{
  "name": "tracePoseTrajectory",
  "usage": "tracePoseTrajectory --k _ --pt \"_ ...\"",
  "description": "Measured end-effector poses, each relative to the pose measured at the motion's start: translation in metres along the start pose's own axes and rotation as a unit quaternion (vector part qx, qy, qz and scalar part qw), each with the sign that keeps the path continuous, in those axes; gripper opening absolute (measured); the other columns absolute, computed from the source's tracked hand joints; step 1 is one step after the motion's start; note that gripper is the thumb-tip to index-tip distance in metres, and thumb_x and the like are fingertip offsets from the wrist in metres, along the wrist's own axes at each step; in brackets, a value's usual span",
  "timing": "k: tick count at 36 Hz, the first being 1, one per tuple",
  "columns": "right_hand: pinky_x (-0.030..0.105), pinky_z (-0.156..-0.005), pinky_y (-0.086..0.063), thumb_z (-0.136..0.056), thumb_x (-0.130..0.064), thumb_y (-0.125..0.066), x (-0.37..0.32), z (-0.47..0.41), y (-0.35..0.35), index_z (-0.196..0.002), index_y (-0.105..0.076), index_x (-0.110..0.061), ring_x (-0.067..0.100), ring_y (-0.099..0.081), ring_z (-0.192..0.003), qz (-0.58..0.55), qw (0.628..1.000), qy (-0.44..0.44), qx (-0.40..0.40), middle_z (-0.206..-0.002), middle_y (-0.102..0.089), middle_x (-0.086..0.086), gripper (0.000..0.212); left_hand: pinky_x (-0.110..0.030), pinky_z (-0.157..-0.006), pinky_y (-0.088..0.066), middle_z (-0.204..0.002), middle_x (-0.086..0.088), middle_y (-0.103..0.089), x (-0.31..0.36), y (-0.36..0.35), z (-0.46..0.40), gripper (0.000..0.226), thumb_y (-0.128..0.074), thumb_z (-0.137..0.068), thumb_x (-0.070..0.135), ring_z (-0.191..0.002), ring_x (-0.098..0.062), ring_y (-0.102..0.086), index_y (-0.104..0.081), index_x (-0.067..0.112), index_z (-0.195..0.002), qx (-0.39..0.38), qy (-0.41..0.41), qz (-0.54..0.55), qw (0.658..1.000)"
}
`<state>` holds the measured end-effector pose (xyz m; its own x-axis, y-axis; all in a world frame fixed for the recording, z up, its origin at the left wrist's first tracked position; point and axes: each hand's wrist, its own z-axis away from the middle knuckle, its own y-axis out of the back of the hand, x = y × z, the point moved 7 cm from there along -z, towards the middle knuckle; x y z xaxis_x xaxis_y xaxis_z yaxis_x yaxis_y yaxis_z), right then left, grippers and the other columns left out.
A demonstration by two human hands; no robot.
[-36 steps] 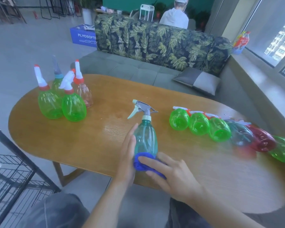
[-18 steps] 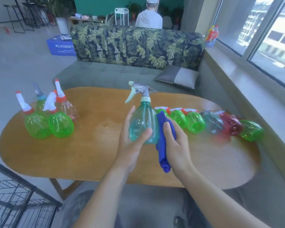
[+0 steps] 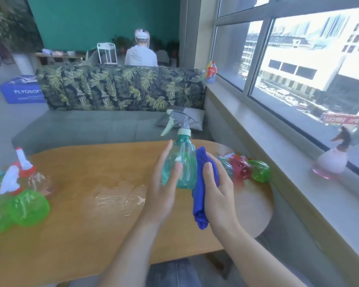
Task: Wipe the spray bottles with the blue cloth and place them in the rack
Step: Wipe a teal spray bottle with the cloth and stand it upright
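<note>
My left hand [image 3: 164, 187] grips a teal spray bottle [image 3: 181, 160] with a grey trigger head, held upright above the wooden table [image 3: 91, 214]. My right hand [image 3: 218, 187] holds the blue cloth [image 3: 201, 183] against the bottle's right side; the cloth hangs down below my palm. Behind my right hand a red bottle [image 3: 239, 167] and a green bottle [image 3: 259, 169] lie on their sides. Upright green bottles [image 3: 27, 206] with red-and-white nozzles stand at the table's left edge. The rack is out of view.
A leaf-patterned sofa [image 3: 120, 88] stands behind the table, with a person [image 3: 141, 52] seated beyond it. The window sill [image 3: 298, 168] on the right carries a pink duck figure [image 3: 334, 158] and a small bottle [image 3: 211, 72]. A blue box [image 3: 21, 92] sits on the floor.
The bottle was lifted off the table and held upright. The cloth moved from its base to its right side. My view tilted up and right, so the rack left the frame.
</note>
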<state>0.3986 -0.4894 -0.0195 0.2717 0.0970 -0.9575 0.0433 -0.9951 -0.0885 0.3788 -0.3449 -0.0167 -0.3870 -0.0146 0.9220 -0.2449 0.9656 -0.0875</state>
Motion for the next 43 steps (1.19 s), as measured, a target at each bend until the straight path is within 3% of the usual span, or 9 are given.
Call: tracePoseTrajectory --k 3,8,12,15,24,29,33,36,43 --pt "0.063 -0.103 -0.048 -0.103 -0.052 -0.049 -0.018 0.000 0.011 -0.132 -0.064 -0.048 0.031 -0.065 -0.108 0.031 0.999 0.026 -0.006 -0.120 -0.072 0.002 0.033 -0.017 -0.116 -0.034 -0.150 0.046 -0.048 0.010 -0.011 -0.001 0.052 -0.059 -0.105 0.047 -0.144 0.019 -0.038 -0.048 0.049 -0.155 0.012 -0.006 0.014 1.000" --pt "0.028 -0.098 -0.052 -0.107 -0.027 -0.053 -0.071 -0.008 0.035 -0.133 -0.064 -0.039 0.006 -0.065 -0.118 0.151 0.978 0.147 0.007 -0.123 -0.070 -0.023 0.030 -0.056 -0.125 -0.038 -0.159 0.016 -0.056 0.012 -0.024 0.001 0.052 -0.061 -0.095 0.050 -0.151 -0.015 -0.049 -0.057 0.057 -0.147 0.041 0.008 0.078 0.996" --pt "0.043 -0.081 -0.059 -0.107 -0.037 -0.054 -0.102 -0.032 0.056 -0.138 -0.063 -0.039 0.015 -0.071 -0.093 0.200 0.958 0.206 0.006 -0.110 -0.069 -0.016 0.032 -0.060 -0.126 -0.036 -0.160 0.017 -0.054 0.022 -0.043 0.006 0.050 -0.057 -0.096 0.056 -0.153 -0.015 -0.047 -0.058 0.057 -0.146 0.044 -0.004 0.079 0.996" --pt "0.026 -0.082 -0.052 -0.107 -0.045 -0.049 -0.118 -0.037 0.057 -0.137 -0.064 -0.039 0.007 -0.065 -0.091 0.279 0.922 0.267 -0.029 -0.100 -0.065 -0.016 0.034 -0.059 -0.128 -0.033 -0.160 0.018 -0.054 0.031 -0.060 0.011 0.041 -0.052 -0.105 0.057 -0.155 -0.012 -0.044 -0.061 0.054 -0.145 0.039 -0.016 0.080 0.996" --pt "0.030 -0.057 -0.043 -0.109 -0.042 -0.048 -0.089 0.000 0.049 -0.133 -0.069 -0.026 0.015 -0.043 -0.066 0.336 0.814 0.436 -0.182 -0.088 -0.043 -0.005 0.036 -0.059 -0.121 -0.044 -0.151 0.002 -0.066 0.026 -0.064 0.022 0.042 -0.041 -0.111 0.059 -0.141 -0.023 -0.061 -0.061 0.048 -0.147 0.104 0.034 0.081 0.991" --pt "0.021 -0.056 -0.032 -0.110 -0.043 -0.047 -0.064 0.016 0.048 -0.133 -0.069 -0.027 0.010 -0.029 -0.070 0.341 0.747 0.487 -0.299 -0.091 -0.047 -0.005 0.035 -0.020 -0.097 -0.057 -0.141 0.032 -0.065 0.017 -0.052 0.039 0.053 -0.033 -0.110 0.050 -0.130 0.006 -0.063 -0.054 0.034 -0.155 0.128 0.028 0.054 0.990" --pt "0.019 -0.062 -0.035 -0.109 -0.038 -0.050 -0.063 -0.002 0.046 -0.132 -0.071 -0.019 0.008 -0.037 -0.071 0.260 0.809 0.459 -0.260 -0.089 -0.042 -0.008 0.036 -0.034 -0.110 -0.051 -0.148 0.018 -0.066 0.009 -0.043 0.052 0.052 -0.033 -0.110 0.054 -0.139 -0.007 -0.061 -0.055 0.037 -0.154 0.144 0.036 0.035 0.988" --pt "0.021 -0.062 -0.039 -0.109 -0.040 -0.049 -0.060 -0.024 0.032 -0.135 -0.069 -0.022 0.006 -0.041 -0.069 0.228 0.878 0.374 -0.195 -0.082 -0.041 -0.010 0.038 -0.022 -0.111 -0.047 -0.152 0.017 -0.063 0.008 -0.035 0.062 0.050 -0.032 -0.113 0.048 -0.144 -0.004 -0.055 -0.057 0.030 -0.153 0.161 0.023 0.011 0.987" --pt "0.039 -0.059 -0.049 -0.107 -0.044 -0.050 -0.042 0.003 -0.012 -0.130 -0.070 -0.029 0.014 -0.046 -0.066 0.256 0.871 0.347 -0.237 -0.085 -0.042 -0.012 0.034 -0.022 -0.115 -0.044 -0.146 0.023 -0.065 0.004 -0.003 0.086 0.041 -0.034 -0.115 0.047 -0.143 0.001 -0.054 -0.062 0.039 -0.144 0.222 0.021 -0.002 0.975"
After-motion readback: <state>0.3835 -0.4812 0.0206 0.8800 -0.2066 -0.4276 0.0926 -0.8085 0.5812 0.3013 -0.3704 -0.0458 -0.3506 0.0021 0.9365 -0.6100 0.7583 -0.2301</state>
